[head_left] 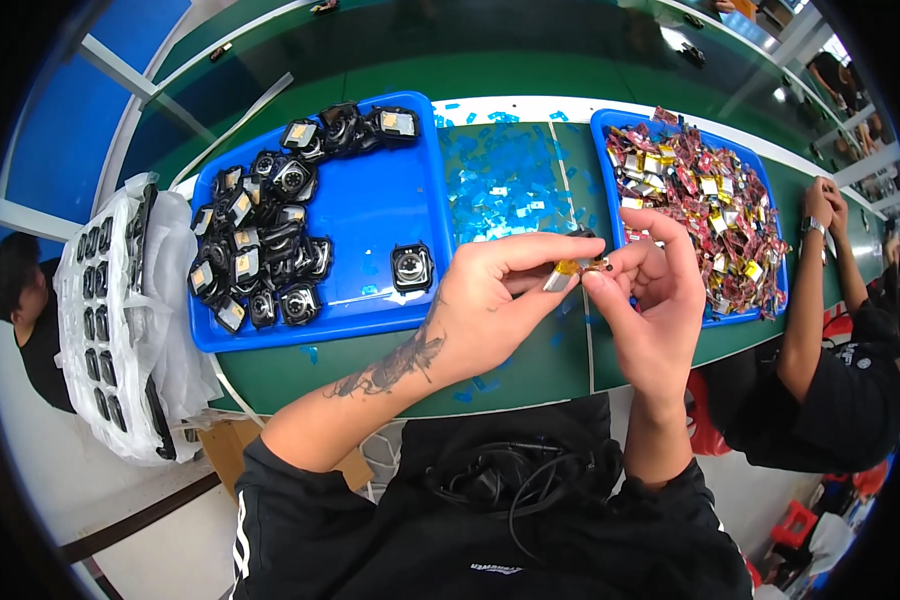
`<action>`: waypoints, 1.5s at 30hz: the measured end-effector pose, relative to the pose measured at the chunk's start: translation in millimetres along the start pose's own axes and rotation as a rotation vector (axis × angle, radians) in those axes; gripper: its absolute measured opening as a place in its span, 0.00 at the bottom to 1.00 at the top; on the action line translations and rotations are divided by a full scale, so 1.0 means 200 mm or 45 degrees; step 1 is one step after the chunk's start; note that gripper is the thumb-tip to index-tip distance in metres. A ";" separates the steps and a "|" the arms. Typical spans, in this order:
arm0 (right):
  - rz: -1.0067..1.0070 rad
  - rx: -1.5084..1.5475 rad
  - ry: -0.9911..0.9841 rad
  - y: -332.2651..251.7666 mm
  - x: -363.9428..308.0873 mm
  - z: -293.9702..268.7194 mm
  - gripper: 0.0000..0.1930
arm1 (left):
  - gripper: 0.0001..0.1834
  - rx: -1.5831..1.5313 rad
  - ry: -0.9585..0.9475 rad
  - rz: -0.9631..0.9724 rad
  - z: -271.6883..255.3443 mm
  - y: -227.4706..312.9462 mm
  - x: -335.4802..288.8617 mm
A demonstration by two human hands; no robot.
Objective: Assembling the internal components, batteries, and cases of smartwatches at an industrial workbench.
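My left hand (pixel 490 290) is closed, thumb and forefinger pinching a small silver battery with yellow tape (pixel 562 275). A little dark part shows behind those fingertips; most of it is hidden. My right hand (pixel 660 315) meets the left one, its thumb and forefinger closed on the small circuit board (pixel 597 265) at the battery's end. Left of my hands, a blue tray (pixel 370 240) holds a pile of black smartwatch cases (pixel 260 235), with one watch case (pixel 411 267) lying apart. To the right, another blue tray (pixel 607 180) is heaped with red circuit boards and batteries (pixel 715 210).
Many thin blue film pieces (pixel 505 180) lie scattered on the green table (pixel 450 385) between the trays. White wrapped trays of dark parts (pixel 110 320) are stacked at the left. A co-worker's arm (pixel 805 300) rests at the right; another person (pixel 30 310) is at far left.
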State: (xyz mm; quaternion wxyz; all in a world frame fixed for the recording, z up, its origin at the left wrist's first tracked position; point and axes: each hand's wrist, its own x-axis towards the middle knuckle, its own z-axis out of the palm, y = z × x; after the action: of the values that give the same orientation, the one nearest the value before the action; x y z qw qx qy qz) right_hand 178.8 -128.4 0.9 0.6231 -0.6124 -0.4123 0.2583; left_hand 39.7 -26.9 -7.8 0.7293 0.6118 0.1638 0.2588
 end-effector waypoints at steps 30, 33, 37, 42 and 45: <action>-0.141 -0.301 -0.001 0.05 0.03 0.10 0.31 | 0.21 -0.354 0.244 -0.048 0.00 -0.04 0.01; -0.039 -0.181 -0.102 -0.04 0.10 0.09 0.29 | 0.24 -0.046 0.187 0.135 -0.02 0.04 0.01; -0.033 -0.323 -0.387 -0.09 0.50 0.07 0.27 | 0.24 1.885 0.449 0.462 -0.38 0.17 0.02; 0.278 -0.566 -0.300 0.07 1.11 0.18 0.29 | 0.21 1.898 0.049 0.006 -0.45 0.20 -0.10; 0.450 -0.543 -0.279 0.27 1.31 0.26 0.32 | 0.20 1.770 -0.068 -0.083 -0.46 0.18 -0.11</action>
State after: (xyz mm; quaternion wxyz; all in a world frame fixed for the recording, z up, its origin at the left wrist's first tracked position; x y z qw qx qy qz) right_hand 284.5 123.2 -3.8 0.3774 -0.7603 -0.4091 0.3349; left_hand -34.8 38.9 7.0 0.1797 0.9377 0.2920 0.0567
